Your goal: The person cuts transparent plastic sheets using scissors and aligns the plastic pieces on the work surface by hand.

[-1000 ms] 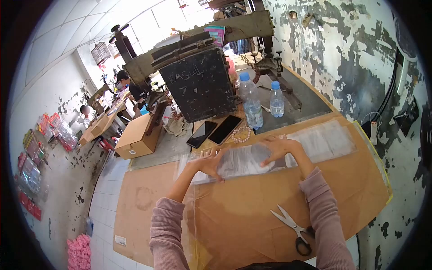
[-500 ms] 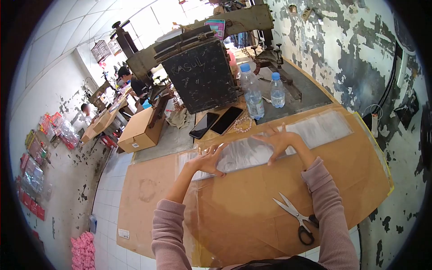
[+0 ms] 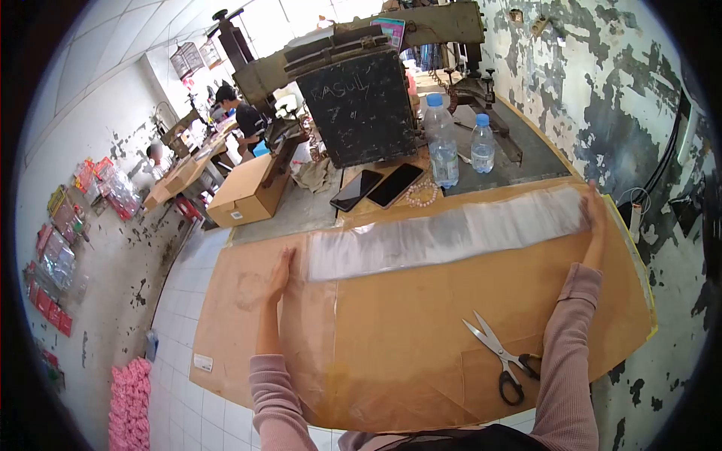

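A long, clear plastic sleeve stack (image 3: 444, 237) lies flat across the brown-papered table top (image 3: 398, 331). Just beyond its left end is my left hand (image 3: 280, 274), held edge-on with its fingers stretched out and nothing in it. My right hand (image 3: 594, 212) is at the other end of the plastic, fingers extended along the short edge; whether it presses against it I cannot tell. Scissors (image 3: 499, 355) with black handles lie partly spread on the paper, close to my right sleeve.
Behind the plastic are two phones (image 3: 376, 188), a bead bracelet (image 3: 422, 195) and two water bottles (image 3: 444, 154). A black machine (image 3: 359, 109) stands at the back, with a cardboard box (image 3: 244, 197) to its left. Two people (image 3: 244, 120) sit further off. A peeling wall borders the right.
My hands have moved apart from over the middle of the plastic, the left one outward to the left end, the right one to the right end. The view has shifted slightly.
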A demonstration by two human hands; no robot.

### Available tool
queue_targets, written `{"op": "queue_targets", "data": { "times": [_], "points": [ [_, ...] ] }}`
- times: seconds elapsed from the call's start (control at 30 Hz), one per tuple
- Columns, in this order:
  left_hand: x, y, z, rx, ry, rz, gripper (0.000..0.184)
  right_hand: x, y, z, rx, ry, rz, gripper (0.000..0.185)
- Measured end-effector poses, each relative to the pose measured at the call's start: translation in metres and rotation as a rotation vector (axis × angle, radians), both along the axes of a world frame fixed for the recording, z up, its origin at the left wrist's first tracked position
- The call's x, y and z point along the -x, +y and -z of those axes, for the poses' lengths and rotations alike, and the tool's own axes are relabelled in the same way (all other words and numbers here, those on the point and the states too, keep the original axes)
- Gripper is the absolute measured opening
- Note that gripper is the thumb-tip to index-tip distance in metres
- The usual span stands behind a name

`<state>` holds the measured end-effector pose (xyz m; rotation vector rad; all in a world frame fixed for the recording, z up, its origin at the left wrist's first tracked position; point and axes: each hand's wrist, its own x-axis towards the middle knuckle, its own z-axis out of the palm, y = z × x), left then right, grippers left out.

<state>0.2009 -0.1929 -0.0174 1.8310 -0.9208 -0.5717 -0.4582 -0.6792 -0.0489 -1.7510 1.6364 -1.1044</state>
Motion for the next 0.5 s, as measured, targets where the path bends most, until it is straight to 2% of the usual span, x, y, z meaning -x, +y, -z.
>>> {"op": "queue_targets", "data": {
  "times": [0.1, 0.13, 0.27, 0.37, 0.43, 0.5],
  "points": [
    [0.035, -0.015, -0.010, 0.058, 0.100, -0.008, 0.068, -0.023, -0.010, 0.015, 0.262, 0.056, -0.185, 0.059],
    [0.037, -0.017, -0.009, 0.053, 0.052, 0.001, 0.067, -0.034, 0.025, -0.009, 0.295, 0.072, -0.221, 0.057],
    [0.034, -0.023, 0.004, 0.035, -0.057, 0.017, 0.066, -0.034, 0.039, -0.020, 0.175, 0.220, -0.136, 0.050],
    [0.048, -0.024, -0.003, 0.118, 0.017, -0.018, 0.068, -0.007, -0.029, 0.030, 0.154, 0.026, -0.191, 0.054],
    [0.062, -0.011, -0.009, 0.152, 0.045, -0.076, 0.069, -0.008, -0.031, 0.025, 0.231, 0.092, -0.134, 0.054],
    [0.074, 0.015, -0.009, 0.128, 0.026, -0.154, 0.070, -0.015, -0.020, -0.001, 0.101, 0.386, 0.033, 0.054]
  ]
}}
